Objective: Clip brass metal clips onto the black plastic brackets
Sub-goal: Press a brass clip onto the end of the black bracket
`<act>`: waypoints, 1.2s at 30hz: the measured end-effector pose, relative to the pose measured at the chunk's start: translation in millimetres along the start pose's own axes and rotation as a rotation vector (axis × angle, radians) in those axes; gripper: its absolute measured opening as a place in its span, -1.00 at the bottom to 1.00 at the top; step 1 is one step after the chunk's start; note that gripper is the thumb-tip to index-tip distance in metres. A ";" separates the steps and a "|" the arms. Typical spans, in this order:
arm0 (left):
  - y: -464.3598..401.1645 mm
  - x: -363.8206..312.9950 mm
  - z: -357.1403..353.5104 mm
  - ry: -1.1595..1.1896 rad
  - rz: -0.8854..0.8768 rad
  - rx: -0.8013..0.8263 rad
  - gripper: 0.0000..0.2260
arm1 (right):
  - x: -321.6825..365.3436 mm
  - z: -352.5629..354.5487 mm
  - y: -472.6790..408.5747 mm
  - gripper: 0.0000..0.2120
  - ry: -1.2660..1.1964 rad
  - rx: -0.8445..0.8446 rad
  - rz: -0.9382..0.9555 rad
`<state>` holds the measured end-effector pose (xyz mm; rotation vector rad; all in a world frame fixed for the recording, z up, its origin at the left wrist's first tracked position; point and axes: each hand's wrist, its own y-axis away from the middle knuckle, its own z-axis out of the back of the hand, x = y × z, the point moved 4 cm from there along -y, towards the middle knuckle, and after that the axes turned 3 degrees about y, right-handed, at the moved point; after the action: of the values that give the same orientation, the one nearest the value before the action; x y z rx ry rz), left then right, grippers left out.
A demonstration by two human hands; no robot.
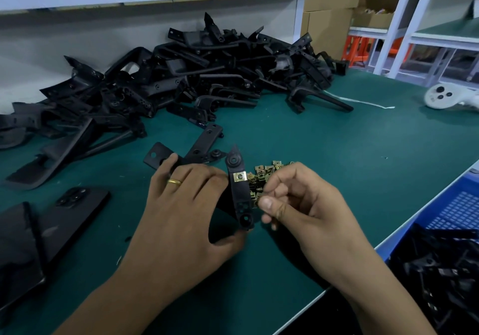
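The left hand (186,199) grips a black plastic bracket (239,189) upright, long axis pointing away, one brass clip (239,177) fitted; immediately right, the right hand (298,199) fingers pinch another from the clip pile (261,172).

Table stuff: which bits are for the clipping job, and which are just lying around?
For the job: held bracket with one brass clip on; loose clips pile; bracket heap; left hand; right hand.

Lying about: phone; white controller; blue crate; cardboard boxes.
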<state>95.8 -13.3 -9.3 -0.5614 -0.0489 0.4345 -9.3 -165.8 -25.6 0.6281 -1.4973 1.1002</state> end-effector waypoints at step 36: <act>-1.8 -4.2 1.3 -0.027 0.073 0.006 -0.49 | -3.0 2.4 -2.6 -0.71 -0.201 -0.223 -0.142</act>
<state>92.5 -15.7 -7.0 -0.5524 -0.0532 0.5129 -7.5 -169.5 -27.6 0.6922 -1.6921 0.7651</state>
